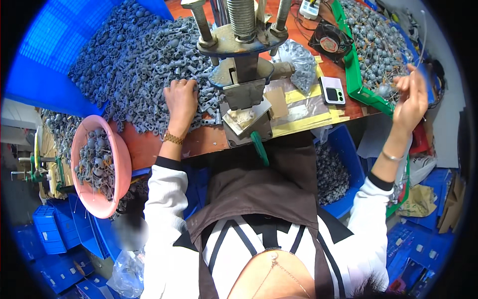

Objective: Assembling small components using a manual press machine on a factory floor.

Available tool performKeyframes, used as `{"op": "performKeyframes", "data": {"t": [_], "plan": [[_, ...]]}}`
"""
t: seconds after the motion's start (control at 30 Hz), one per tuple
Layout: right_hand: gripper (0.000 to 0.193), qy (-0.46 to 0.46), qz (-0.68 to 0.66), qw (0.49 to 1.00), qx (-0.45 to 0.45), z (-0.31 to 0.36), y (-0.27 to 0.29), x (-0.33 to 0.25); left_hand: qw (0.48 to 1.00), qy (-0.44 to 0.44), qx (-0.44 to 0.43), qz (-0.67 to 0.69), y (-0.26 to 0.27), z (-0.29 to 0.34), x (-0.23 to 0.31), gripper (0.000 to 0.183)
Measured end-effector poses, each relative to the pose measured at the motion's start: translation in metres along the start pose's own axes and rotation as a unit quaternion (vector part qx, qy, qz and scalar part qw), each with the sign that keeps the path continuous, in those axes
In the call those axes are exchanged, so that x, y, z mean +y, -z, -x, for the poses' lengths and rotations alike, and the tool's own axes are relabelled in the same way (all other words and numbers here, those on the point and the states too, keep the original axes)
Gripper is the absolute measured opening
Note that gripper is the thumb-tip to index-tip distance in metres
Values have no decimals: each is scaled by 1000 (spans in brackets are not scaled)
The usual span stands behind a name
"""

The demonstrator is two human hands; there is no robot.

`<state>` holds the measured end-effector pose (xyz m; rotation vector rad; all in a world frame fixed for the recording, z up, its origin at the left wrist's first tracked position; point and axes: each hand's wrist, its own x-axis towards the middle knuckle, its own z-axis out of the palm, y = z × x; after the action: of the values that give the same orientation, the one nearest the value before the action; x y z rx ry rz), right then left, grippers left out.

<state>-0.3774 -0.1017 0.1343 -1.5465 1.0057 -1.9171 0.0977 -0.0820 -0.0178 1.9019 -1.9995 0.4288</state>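
My left hand (180, 102) rests at the near edge of a heap of small grey plastic fittings (144, 70) on the table. Its fingers curl down among them, and their tips are hidden. Raised at the right, my right hand (412, 102) has its fingers bent together beside a green-edged bin (354, 74) of grey balls with thin wires. A thin pale wire (424, 37) rises from near those fingertips and seems held there. Between my hands stands a metal press (244, 94) with thick threaded posts and a small pale block (242, 118) under its head. A green handle (259, 148) juts from its base.
A pink basin (127, 164) of grey parts hangs at the table's left edge. A blue bin (353, 164) of parts sits below the table. Right of the press lie a phone (332, 91), a small fan (330, 40) and a clear bag of parts (297, 62).
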Motion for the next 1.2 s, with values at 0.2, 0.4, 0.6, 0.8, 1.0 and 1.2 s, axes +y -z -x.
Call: {"op": "performKeyframes", "data": {"t": [0.2, 0.4, 0.6, 0.8, 1.0, 1.2], "plan": [[40, -93, -62, 969, -219, 106, -58, -13, 961, 81, 139, 226, 27, 15, 3, 20], [8, -223, -134, 836, -484, 140, -98, -21, 881, 70, 107, 456, 38, 65, 62, 26], [7, -186, -188, 814, -517, 158, -119, -25, 917, -16, 132, 376, 13, 67, 112, 27], [3, -172, -179, 821, -514, 156, -110, -27, 921, -23, 108, 372, 21, 62, 117, 22], [6, -288, -288, 776, -482, 151, -135, -44, 942, 32, 98, 320, 25, 36, 53, 22], [11, -289, -334, 710, -549, 162, -180, -34, 1000, 8, 14, -9, 9, -11, -6, 16]]}}
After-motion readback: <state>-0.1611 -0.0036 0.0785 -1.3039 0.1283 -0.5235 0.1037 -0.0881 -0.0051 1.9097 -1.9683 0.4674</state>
